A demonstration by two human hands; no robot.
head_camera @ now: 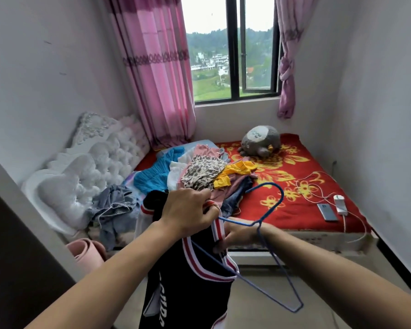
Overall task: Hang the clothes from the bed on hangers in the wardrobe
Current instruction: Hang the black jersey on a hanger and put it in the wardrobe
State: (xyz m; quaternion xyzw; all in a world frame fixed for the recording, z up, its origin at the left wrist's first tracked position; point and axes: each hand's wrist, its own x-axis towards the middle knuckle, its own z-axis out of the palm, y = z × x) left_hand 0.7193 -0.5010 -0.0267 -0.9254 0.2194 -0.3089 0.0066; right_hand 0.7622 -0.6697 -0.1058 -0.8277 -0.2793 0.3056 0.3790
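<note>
White block lettering on dark jersey (188,293), below blue hanger (237,222): sideways, partly folded, unreadable. No other text legible.

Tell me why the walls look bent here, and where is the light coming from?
Head view: the wide-angle lens bows the walls and the bed edge and makes the near forearms loom. Daylight from the window lights the room evenly, though the sky there is washed out white. The lettering on the navy jersey near the lower edge looks soft and smeared.
</note>
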